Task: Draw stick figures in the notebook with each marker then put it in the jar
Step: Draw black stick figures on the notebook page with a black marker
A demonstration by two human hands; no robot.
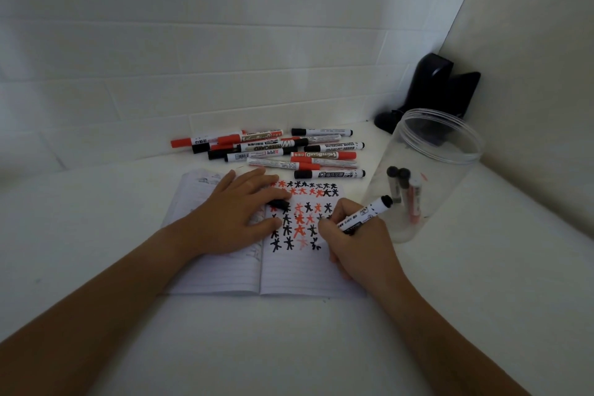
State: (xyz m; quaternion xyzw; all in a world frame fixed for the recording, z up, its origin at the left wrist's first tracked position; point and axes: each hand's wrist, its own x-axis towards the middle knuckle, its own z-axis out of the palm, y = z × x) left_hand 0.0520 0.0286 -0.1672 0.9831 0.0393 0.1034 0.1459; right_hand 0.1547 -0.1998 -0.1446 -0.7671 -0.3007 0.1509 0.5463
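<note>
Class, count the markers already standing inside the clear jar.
3, standing together inside the jar: two black-capped markers and one pale-topped marker on their right. More may be hidden behind them.

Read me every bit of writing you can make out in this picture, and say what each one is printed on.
"WHITEBOARD MARKER": black-capped marker in the pile behind the notebook.
"WHITEBOARD", upside down: red-capped marker in the pile.
"WHITEBOARD", upside down: black marker mid-pile.
Too small or blurred: the other markers' labels, the print on the marker gripped by the right hand, and the notebook's left page.
</note>
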